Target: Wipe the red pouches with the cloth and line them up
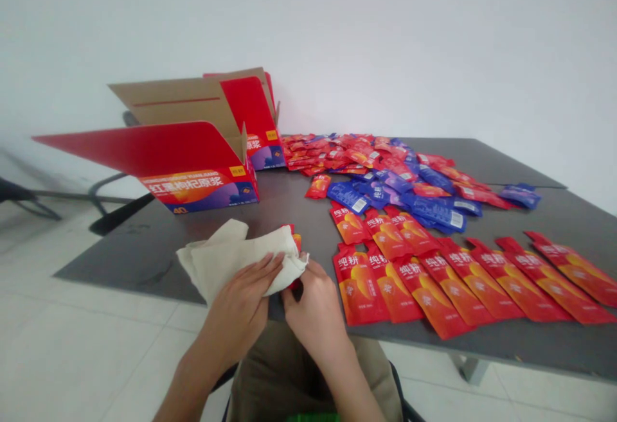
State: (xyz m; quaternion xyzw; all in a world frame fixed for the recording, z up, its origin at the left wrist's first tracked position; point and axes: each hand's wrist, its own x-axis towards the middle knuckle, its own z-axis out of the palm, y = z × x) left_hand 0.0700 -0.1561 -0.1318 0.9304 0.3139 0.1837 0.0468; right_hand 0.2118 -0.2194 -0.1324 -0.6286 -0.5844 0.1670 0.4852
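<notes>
My left hand (pixel 245 300) is closed on a cream cloth (pixel 231 252), fingers laid over its near side. Under the cloth's right end is a red pouch (pixel 297 240), mostly covered; only its top and a small part near my fingers show. My right hand (pixel 315 306) grips the pouch's near right side, thumb and fingers bent round it. Just right of that hand, red pouches with orange fruit pictures (pixel 361 284) lie in an overlapping row along the table's near edge, with several more behind them.
Behind the row is a heap of red pouches (pixel 337 155) and blue pouches (pixel 434 210). Two red and purple cartons with raised flaps, the nearer carton (pixel 207 192) and the farther carton (pixel 267 152), stand on the grey table (pixel 284 200) at left. A black chair (pixel 120 213) is beyond its left edge.
</notes>
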